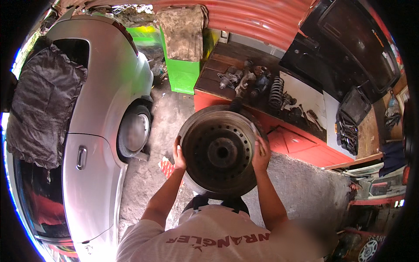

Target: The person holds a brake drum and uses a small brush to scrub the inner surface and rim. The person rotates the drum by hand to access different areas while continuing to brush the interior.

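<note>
A wheel [205, 163], a dark steel rim with a ring of round holes and a tyre about it, is held up in front of my body. My left hand [179, 155] presses against its left side, fingers along the tyre. On the opposite side my right hand [261, 153] grips the edge, its fingers reaching over the rim. The wheel's face is turned up toward me; its underside is hidden. Just beyond it stands a red-fronted workbench [297, 146], and the wheel's far edge overlaps the bench's front in the picture.
Car parts lie on the bench, among them a coil spring [276, 92] and a tool case [348, 135]. A silver car [94, 153] stands at left, its rear wheel [134, 131] on the ground. A green stand [182, 74] is at the back; a black car door panel [345, 43] leans far right.
</note>
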Available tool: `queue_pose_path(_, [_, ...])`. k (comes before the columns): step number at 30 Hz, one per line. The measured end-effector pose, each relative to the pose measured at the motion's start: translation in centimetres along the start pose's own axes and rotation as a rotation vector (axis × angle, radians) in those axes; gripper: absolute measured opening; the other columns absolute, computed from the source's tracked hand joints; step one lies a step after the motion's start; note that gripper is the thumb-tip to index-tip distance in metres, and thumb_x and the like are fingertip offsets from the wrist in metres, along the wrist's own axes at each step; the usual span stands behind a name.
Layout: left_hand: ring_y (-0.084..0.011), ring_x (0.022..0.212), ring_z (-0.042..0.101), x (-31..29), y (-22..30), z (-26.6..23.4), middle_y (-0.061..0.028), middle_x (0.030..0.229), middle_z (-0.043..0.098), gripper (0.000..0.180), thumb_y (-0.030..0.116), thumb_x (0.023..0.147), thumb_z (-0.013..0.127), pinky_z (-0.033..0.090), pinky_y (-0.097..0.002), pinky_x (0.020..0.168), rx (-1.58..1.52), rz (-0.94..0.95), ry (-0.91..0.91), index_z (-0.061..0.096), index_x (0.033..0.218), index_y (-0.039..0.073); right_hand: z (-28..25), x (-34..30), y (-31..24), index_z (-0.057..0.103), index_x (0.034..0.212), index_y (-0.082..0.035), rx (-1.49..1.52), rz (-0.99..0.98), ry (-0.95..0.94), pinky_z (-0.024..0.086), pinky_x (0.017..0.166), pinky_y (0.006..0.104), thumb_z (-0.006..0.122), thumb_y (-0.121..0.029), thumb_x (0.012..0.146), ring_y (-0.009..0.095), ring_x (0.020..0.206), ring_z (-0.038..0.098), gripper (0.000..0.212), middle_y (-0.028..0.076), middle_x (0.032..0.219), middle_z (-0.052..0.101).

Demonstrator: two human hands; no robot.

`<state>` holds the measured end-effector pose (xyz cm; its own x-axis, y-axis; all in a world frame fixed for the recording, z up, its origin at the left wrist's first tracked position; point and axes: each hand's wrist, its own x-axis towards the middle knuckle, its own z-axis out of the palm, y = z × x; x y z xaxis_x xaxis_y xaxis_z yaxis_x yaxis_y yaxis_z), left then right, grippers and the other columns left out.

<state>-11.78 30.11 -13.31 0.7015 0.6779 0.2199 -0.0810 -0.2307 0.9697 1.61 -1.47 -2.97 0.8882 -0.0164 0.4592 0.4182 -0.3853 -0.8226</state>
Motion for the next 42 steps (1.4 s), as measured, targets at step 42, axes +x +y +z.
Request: queue_pose_path(42, [-0.0348, 0.139, 0.038, -0.8, 2.1, 0.5, -0.0217, 0.143, 0.046, 0.064, 0.045, 0.1, 0.038, 0.025, -0.0433, 0.115, 0.03, 0.073, 0.049, 0.04, 0.141, -0.004, 8.0, 1.6, 0.8, 0.07, 0.113, -0.008, 0.112, 0.076, -0.321, 0.051, 0.085, 0.0366, 0.064, -0.011, 0.092, 0.026, 0.099, 0.064, 0.022, 0.011, 0.109, 0.067])
